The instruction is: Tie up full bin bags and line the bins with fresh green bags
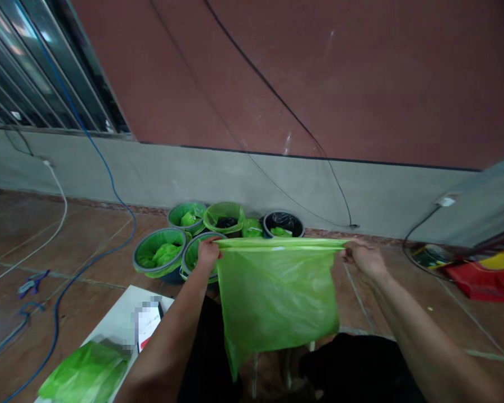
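A thin green plastic bag (279, 296) hangs stretched between my two hands, its top edge pulled straight. My left hand (209, 253) grips the upper left corner, fingers closed on the plastic. At the upper right corner my right hand (363, 257) pinches the same edge. The bag's lower edge droops above my knees, lowest at the left. Just behind my left hand stands a bucket (190, 262) lined with green plastic, partly hidden by the arm and bag.
Several more lined buckets (138, 267) stand by the wall. At lower left, a white surface (105, 319) holds a phone (148, 324) and green bags (86, 372). A blue hose (57, 313) crosses the floor; a red dustpan (481, 280) lies at right.
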### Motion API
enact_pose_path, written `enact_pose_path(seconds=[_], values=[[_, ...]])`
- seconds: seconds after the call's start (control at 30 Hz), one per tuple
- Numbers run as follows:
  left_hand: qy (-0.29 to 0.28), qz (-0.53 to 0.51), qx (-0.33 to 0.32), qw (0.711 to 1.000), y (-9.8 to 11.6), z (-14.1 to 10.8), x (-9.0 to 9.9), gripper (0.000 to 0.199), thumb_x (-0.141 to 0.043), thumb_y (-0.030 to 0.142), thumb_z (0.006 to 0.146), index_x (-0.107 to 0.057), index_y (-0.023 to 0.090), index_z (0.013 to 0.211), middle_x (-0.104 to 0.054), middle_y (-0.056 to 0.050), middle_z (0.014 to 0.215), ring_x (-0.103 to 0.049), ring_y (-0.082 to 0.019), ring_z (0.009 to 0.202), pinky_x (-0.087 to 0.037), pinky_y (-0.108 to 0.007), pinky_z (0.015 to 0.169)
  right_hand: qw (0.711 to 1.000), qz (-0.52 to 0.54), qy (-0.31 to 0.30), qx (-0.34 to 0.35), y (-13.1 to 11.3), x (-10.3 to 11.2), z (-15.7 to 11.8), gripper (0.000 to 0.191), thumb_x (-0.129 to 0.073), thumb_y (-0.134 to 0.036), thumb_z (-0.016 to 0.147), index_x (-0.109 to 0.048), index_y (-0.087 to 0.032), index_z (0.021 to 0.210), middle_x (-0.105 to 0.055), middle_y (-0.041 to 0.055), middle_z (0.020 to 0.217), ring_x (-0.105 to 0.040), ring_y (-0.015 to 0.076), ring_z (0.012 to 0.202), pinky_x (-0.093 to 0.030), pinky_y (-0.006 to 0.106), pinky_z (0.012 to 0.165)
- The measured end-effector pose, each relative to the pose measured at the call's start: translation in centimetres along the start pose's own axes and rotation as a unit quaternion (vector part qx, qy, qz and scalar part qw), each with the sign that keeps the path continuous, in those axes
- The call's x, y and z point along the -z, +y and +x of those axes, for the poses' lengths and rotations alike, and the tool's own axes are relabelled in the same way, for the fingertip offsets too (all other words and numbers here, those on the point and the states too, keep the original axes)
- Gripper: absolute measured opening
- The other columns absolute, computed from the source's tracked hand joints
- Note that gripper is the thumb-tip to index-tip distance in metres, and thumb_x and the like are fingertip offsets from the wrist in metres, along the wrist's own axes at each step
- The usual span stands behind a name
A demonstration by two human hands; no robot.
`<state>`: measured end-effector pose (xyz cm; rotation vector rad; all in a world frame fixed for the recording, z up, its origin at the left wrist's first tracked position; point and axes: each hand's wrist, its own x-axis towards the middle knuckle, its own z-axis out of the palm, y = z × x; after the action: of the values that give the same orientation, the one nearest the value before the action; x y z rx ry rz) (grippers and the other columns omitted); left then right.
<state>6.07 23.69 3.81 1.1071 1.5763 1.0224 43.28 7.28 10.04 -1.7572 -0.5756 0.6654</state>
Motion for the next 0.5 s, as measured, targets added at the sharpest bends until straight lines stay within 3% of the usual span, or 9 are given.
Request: enact_pose_path(seconds=[0.13,0.27,0.37,0.5], values=[[-0.024,-0.031,-0.007,0.999,0.8,0.2,-0.8,0.038,-0.046,0.005,0.065,-0.075,0.015,0.086,-0.063,-0.001,0.058,-0.049,-0.012,0.040,-0.043,-0.024,0.047,0.997,-0.059,-0.040,0.007,0.1,1.8,0.4,0.007,-0.059,-0.019,0.063,-0.064,-0.015,0.066,-0.059,0.0003,0.051,-0.048,0.0095,0.044,-0.037,0.019,0.040],[-0.043,-0.052,-0.014,0.998,1.6,0.2,-1.5,0.027,-0.049,0.005,0.063,-0.071,0.016,0.073,-0.054,0.003,0.047,-0.045,-0.010,0.037,-0.042,-0.022,0.044,0.997,0.015,-0.071,-0.017,0.8,3.2,0.3,0.007,-0.065,-0.020,0.060,-0.063,-0.018,0.067,-0.064,0.0019,0.059,-0.054,0.0110,0.049,-0.047,0.021,0.048],[-0.057,-0.054,-0.028,0.997,2.1,0.0,-2.2,0.022,-0.050,0.004,0.061,-0.068,0.016,0.065,-0.049,0.004,0.041,-0.042,-0.009,0.035,-0.038,-0.021,0.042,0.997,-0.033,-0.046,-0.050,1.8,4.2,0.5,0.005,-0.064,-0.018,0.058,-0.064,-0.017,0.063,-0.060,0.0019,0.051,-0.051,0.0128,0.044,-0.045,0.024,0.042],[-0.065,-0.047,-0.074,0.994,3.1,0.4,-3.6,0.024,-0.049,0.005,0.060,-0.069,0.016,0.066,-0.054,0.003,0.044,-0.042,-0.009,0.036,-0.038,-0.021,0.043,1.000,-0.013,-0.012,-0.022,3.1,5.7,1.6,0.012,-0.063,-0.021,0.059,-0.066,-0.018,0.070,-0.063,0.0019,0.057,-0.056,0.0145,0.049,-0.051,0.027,0.049]])
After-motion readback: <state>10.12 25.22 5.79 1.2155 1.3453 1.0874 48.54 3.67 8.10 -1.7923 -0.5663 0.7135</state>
